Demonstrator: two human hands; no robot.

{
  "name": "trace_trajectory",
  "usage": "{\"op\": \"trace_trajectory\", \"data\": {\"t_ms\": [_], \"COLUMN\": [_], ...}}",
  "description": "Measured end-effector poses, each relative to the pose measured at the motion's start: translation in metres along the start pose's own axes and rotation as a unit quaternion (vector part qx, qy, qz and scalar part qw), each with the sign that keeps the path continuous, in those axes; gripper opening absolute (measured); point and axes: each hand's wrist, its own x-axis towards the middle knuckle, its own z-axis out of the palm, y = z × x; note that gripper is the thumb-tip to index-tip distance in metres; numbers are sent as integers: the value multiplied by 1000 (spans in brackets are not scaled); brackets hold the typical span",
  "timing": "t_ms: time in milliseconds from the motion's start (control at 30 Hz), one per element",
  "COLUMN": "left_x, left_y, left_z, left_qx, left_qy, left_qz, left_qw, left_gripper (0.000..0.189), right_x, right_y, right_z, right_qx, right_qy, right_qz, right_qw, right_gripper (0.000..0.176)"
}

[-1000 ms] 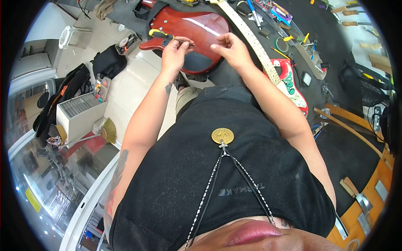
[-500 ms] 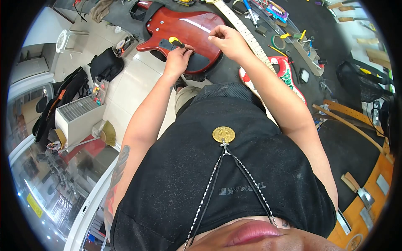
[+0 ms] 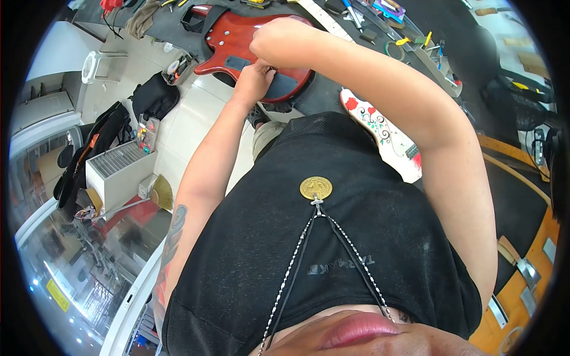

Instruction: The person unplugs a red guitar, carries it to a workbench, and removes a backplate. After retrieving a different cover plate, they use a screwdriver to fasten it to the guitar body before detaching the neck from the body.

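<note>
A glossy red guitar body lies on the dark bench, with a black strap round its upper end. Over the dark cover plate my left hand is closed, its fingertips pinched together. My right hand is curled into a fist just above and beside the left fingers, hiding part of the body. The yellow-and-black screwdriver seen earlier is out of sight. What either hand holds is hidden. A small dark rectangular cover shows left of my hands.
A pale guitar neck lies right of the body. A white guitar body with painted flowers is under my right forearm. Tape, pens and tools crowd the bench. At left stand a white box and a stool.
My right hand has moved left over the guitar body, close to my left hand, and is now a fist. The screwdriver that stood in my left hand no longer shows.
</note>
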Motion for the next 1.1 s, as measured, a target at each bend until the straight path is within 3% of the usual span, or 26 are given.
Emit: {"op": "trace_trajectory", "data": {"t_ms": [67, 100, 167, 200, 267, 333, 400, 433, 533, 567, 600, 633, 700, 733, 767, 800, 933, 1000, 1033, 1100], "left_x": [1, 3, 5, 5, 6, 6, 5, 7, 12, 11, 9, 9, 13, 13, 11, 10, 12, 12, 11, 11], "left_y": [-11, -16, -1, 5, 0, -4, -4, -5, -2, 3, 5, 3, -2, -8, -13, -14, -15, -14, -16, -19], "left_z": [5, 7, -3, -6, -5, -4, -1, 0, -5, -9, -10, -10, -10, -8, -5, -4, -7, -7, -6, -4], "left_qx": [-1, -2, 11, 23, 30, 38, 19, 20, 20, 8, -4, -3, 36, 37, 18, -1, 25, 18, 18, -22], "left_qy": [-6, -11, -29, -47, -59, -73, -33, -35, -86, -86, -86, -90, -117, -119, -102, -87, -86, -112, -114, -125], "left_qz": [14, 28, 13, -3, -12, -12, 9, 14, -53, -47, -40, -40, -60, -57, -34, -12, 16, -49, -50, -75], "left_qw": [1000, 1000, 999, 999, 998, 997, 999, 999, 995, 995, 996, 995, 991, 991, 994, 996, 996, 992, 992, 989], "left_gripper": [15, 15, 15, 16, 16, 16, 18, 18, 18, 18, 18, 18, 18, 18, 18, 18, 19, 20, 20, 22], "right_x": [-4, -4, -1, -1, -1, -8, -8, -10, -7, -3, -5, -6, -8, -11, -13, -15, -8, -2, 3, 13], "right_y": [-11, -8, -2, 6, 20, 14, 3, 4, 5, 11, 10, 11, 19, 15, 6, 1, -1, 6, 8, 14], "right_z": [-31, -27, -8, 6, 29, 4, -25, -24, 4, 27, 31, 33, 24, 6, -11, -21, 5, 36, 39, 33], "right_qx": [29, 29, 68, 69, 141, 127, 60, 60, 74, 82, 86, 88, 147, 147, 112, 78, 72, 104, 106, 36], "right_qy": [-139, -137, -16, -17, 125, 113, -99, -97, -27, 166, 352, 352, 133, 135, 37, -60, 11, 293, 294, 32], "right_qz": [116, 117, 106, 104, -73, -57, 93, 97, 135, 63, -11, -7, -26, -22, 42, 107, 108, -37, -35, -41], "right_qw": [983, 983, 992, 992, 979, 984, 989, 989, 988, 981, 932, 932, 980, 980, 992, 989, 992, 950, 949, 998], "right_gripper": [28, 28, 24, 24, 29, 27, 25, 25, 20, 15, 21, 21, 17, 17, 12, 23, 24, 19, 19, 21]}}
